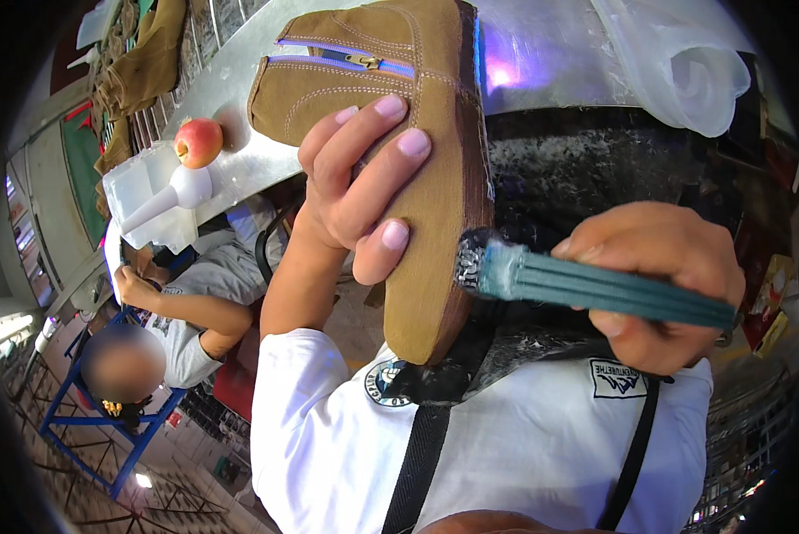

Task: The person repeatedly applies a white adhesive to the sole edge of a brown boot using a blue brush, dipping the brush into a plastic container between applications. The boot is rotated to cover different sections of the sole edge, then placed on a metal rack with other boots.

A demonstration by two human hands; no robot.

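By the shiny counter (551, 80), holding brown boot (426, 294) lengthwise, toe bodyward, in left fingers (381, 182), green brush (551, 280) crosswise at its right edge in right fingers (600, 238).

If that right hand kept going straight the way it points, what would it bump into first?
The brown boot. The brush in the right hand leads, its bristles at the boot's edge, perhaps already touching; depth is hard to judge.
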